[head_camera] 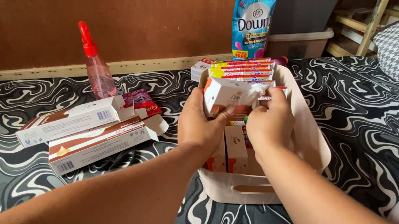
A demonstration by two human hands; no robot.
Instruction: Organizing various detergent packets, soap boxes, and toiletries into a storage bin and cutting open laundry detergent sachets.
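Bed sheet (364,125), black with white swirls, fills my view; brown wall behind, grey storage bins (303,22) and a blue refill pouch (252,18) at the far edge.

Pale plastic basket (317,144) sits mid-sheet, packed with upright small boxes; a row of striped tube cartons (242,70) stands at its far end.

Two long opened cartons (87,135), brown and white, lie left of the basket, flaps loose. A pink spray bottle (95,66) with red trigger stands behind them.

Left hand (201,125) curled around a white soap box (225,96), held just above the basket's contents. Right hand (271,122) pinches the same box's right end, fingers pressed together.

Risks, as I judge them: the basket is crowded, so forcing the box down could crush a corner or tip neighbours. The soft bedding could let the basket rock under pressure. The spray bottle looks top-heavy on that surface.
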